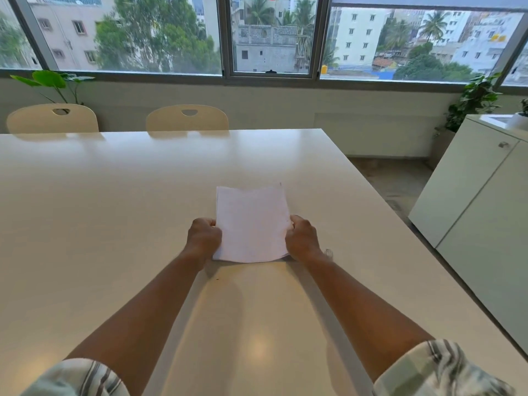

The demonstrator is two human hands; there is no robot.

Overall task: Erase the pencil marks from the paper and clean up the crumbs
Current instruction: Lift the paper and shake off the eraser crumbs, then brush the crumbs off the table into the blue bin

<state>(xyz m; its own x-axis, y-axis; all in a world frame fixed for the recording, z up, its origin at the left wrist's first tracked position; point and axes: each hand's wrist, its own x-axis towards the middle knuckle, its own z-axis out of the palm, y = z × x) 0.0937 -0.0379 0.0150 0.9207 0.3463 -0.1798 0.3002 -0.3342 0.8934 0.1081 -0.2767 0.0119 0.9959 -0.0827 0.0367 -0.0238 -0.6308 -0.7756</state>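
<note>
Two bare arms reach out over a big white tabletop (114, 195). The left hand (203, 238) and the right hand (303, 238) are apart, one on each side of a sheet of paper (251, 224). Each hand is closed on a side edge of the paper, near its bottom end. The fingers are curled under, so most of them are hidden.

The paper is white and sits in the middle of the tabletop, a little to the right. Its near edge looks lifted a bit, and there is a dark shadow under it. The far edge is wavy. Any marks on the paper are too faint to tell. A tiny dark speck (217, 279) lies on the tabletop near the left wrist. A small blurry thing (328, 253) shows just beside the right wrist; I cannot tell what it is.

Striped sleeves (443, 370) are rolled up on both arms at the bottom corners.

Two pale chairs (187, 118) stand at the far side of the tabletop. Behind them is a low wall and wide windows (271, 35) with trees and buildings outside. A leafy plant (51, 81) stands in the left corner. Another plant (474, 101) stands on the right, next to a white cabinet (468, 190).
</note>
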